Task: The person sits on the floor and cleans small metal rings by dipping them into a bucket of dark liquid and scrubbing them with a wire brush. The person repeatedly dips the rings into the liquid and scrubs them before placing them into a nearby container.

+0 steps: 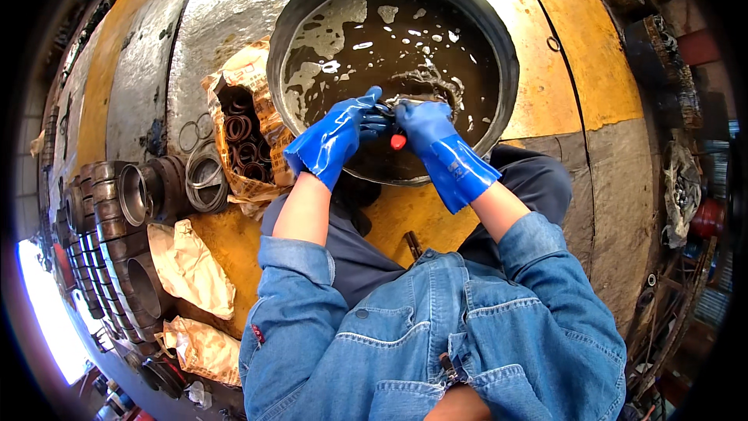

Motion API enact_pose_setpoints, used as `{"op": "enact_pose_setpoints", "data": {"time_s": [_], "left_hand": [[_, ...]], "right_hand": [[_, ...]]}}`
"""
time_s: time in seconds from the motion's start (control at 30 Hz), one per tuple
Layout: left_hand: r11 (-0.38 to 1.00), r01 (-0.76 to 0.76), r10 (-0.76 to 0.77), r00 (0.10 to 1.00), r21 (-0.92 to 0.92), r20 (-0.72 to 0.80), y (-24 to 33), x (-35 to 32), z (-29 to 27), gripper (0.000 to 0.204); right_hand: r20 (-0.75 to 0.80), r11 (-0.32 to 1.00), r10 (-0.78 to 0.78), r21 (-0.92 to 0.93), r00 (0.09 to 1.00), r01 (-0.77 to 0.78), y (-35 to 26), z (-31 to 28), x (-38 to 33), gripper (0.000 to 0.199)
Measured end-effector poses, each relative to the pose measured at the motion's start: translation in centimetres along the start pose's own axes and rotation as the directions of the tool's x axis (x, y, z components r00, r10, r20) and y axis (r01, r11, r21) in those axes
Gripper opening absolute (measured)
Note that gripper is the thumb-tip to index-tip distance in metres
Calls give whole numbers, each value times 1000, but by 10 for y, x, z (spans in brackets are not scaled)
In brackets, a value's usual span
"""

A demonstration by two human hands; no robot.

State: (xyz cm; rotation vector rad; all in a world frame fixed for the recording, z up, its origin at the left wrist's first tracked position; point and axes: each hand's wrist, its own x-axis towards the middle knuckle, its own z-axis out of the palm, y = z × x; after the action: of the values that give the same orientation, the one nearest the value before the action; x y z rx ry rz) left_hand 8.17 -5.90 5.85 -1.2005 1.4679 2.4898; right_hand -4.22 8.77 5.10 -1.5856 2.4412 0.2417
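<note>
A small dark metal part (387, 109) sits pinched between our gloved hands over the near side of the black basin (510, 70) of murky liquid. Our left hand (354, 121) closes on it from the left, our right hand (421, 121) from the right, equally near. Its long axis we cannot tell; a red-handled tool (398, 141) pokes out below, and the torn paper bag of rings (245, 136) lies left.

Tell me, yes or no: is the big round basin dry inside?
No. The basin holds dark liquid with pale foam patches, and both gloved hands, left hand and right hand, work over it.
</note>
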Motion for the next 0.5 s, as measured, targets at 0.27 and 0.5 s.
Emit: {"op": "enact_pose_setpoints", "data": {"time_s": [0.27, 0.5], "left_hand": [[956, -283, 285, 959, 77, -11, -7, 4, -21, 35], [955, -275, 283, 956, -108, 70, -14, 3, -21, 26]], "right_hand": [[-255, 544, 486, 837, 836, -60, 41, 72, -6, 13], [-627, 394, 176, 751, 759, 530, 7, -5, -20, 18]]}}
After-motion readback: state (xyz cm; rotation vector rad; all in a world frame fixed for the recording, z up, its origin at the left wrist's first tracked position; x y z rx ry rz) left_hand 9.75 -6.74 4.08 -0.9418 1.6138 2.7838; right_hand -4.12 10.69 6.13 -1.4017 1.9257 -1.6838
